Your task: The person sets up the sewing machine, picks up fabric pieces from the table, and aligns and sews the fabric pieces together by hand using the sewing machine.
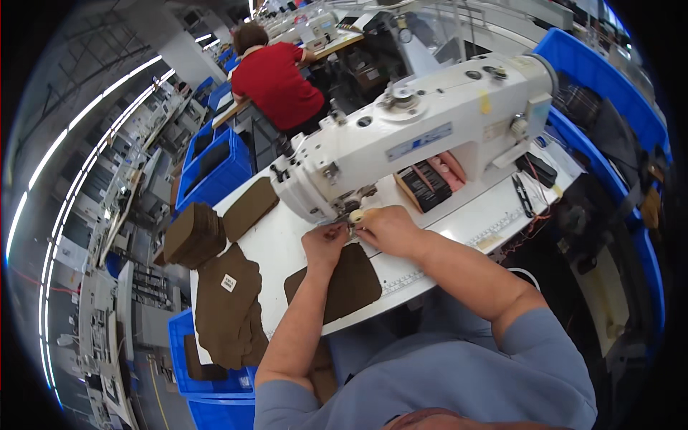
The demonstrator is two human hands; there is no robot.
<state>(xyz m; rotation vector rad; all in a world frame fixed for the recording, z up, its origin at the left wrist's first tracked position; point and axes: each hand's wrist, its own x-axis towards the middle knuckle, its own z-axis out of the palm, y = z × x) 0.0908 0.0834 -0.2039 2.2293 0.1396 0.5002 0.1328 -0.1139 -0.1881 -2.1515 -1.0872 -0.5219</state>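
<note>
My left hand (323, 244) is closed at the needle area of a white sewing machine (423, 122), its fingers curled around something too small to make out. My right hand (389, 229) is also closed there, fingertips pinched beside a small cream round piece (356, 216); what they grip is unclear. A dark olive fabric piece (333, 287) lies flat beneath my forearms. To the left sit a thick stack of olive pieces (190, 233), a single piece (251, 208) and a loose pile (222, 308) with a small white label.
Blue crates (211, 172) stand behind and below the table's left end, with more (602, 86) at the right. A box of dark items (423, 188) and black snips (522, 196) lie on the white tabletop (451, 244). A person in red (276, 89) works at a table ahead.
</note>
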